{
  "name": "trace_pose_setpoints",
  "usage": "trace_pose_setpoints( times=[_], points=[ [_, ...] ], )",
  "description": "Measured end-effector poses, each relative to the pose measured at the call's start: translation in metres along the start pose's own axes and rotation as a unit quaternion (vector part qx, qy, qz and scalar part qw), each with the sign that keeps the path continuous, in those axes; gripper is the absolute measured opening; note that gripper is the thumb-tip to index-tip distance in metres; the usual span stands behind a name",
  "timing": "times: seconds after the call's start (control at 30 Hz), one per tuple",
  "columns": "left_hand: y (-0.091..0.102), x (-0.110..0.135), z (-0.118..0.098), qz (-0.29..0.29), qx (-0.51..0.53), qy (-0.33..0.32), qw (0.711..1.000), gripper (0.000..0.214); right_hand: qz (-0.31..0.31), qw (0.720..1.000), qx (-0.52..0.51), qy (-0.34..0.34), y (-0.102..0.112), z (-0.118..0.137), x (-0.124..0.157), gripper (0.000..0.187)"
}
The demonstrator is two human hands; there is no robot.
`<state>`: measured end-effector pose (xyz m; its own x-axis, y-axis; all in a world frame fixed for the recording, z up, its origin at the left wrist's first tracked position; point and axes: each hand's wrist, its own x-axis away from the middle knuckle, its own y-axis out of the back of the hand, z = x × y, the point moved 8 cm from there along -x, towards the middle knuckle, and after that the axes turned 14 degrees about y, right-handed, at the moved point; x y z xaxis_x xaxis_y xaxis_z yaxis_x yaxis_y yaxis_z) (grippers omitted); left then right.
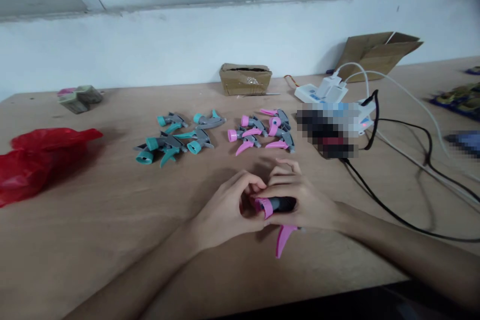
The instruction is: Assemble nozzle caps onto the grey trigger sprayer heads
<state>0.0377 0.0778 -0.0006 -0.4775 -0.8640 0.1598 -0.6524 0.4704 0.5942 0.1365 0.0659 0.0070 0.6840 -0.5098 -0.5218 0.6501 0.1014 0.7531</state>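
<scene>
Over the near middle of the table, my right hand (309, 202) is closed round the grey body of a pink-and-grey spray trigger head (278, 204). Its pink lever hangs down below that hand. My left hand (227, 212) has thumb and fingers curled at the pink nozzle end, and some of its fingertips are hidden. Just beyond my hands lie several pink-and-grey spray trigger heads (250, 131) in a loose cluster. Left of them rests a group of several teal-and-grey spray trigger heads (174, 142).
A red plastic bag (41, 157) lies at the left, with small greenish blocks (80, 99) behind it. A small cardboard box (245, 81) and a larger open carton (369, 55) stand by the wall. A white power strip (307, 93) and black cables (375, 205) occupy the right.
</scene>
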Motion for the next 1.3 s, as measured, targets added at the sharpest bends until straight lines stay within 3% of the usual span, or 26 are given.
trace_pose_setpoints(
  times=[0.27,0.47,0.67,0.87,1.0,1.13,1.3],
  points=[
    [0.001,0.005,-0.005,-0.032,-0.017,-0.026,0.999,0.040,-0.009,1.000,0.025,-0.005,0.002,-0.002,-0.001,0.021],
    [-0.001,0.004,-0.001,-0.026,0.031,0.006,0.999,0.032,-0.049,0.998,0.039,0.002,0.008,0.000,0.000,0.020],
    [-0.001,0.005,-0.004,-0.017,0.036,0.022,0.999,0.030,-0.046,0.997,0.065,0.003,0.007,0.004,0.000,0.019],
    [-0.003,0.007,-0.004,-0.069,0.024,0.027,0.997,0.031,-0.060,0.994,0.094,-0.016,0.009,0.005,0.000,0.016],
    [0.006,0.009,0.005,-0.165,0.024,0.062,0.984,0.026,-0.074,0.990,0.121,-0.029,0.013,0.003,0.000,0.020],
    [0.010,0.013,-0.003,-0.226,-0.105,0.052,0.967,0.007,-0.088,0.983,0.154,-0.037,0.016,0.004,0.001,0.022],
    [0.011,0.017,-0.012,-0.249,-0.182,0.041,0.950,0.011,-0.097,0.979,0.173,-0.048,0.016,0.005,0.001,0.021]
  ],
)
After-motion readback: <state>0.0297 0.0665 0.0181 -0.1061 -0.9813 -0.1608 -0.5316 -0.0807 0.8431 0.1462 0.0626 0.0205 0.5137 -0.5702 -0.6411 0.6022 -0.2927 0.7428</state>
